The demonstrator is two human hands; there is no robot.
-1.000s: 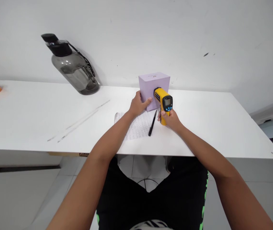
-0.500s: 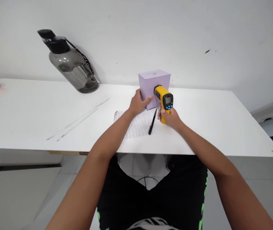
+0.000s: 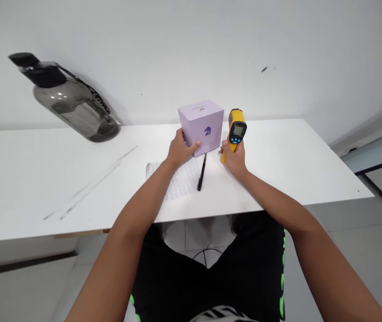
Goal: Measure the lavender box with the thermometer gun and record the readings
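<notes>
My left hand grips the lower left side of a lilac box, thumb across its front face. The box bears a dark blue emblem on the front and small gold print on top. In my right hand is a yellow and black infrared thermometer, held by its handle just right of the box, its screen and blue buttons facing me. A black pen lies below the box, partly on a sheet of paper covered with writing. My left forearm hides part of that sheet.
A grey see-through water bottle with a black cap stands at the back left of the white table, close to the wall. Dark streaks mark the table's left part. Its front edge runs just above my legs.
The thermometer has moved from in front of the box to its right side, uncovering the blue emblem. The box has turned slightly. My view has shifted, so the bottle appears further left.
</notes>
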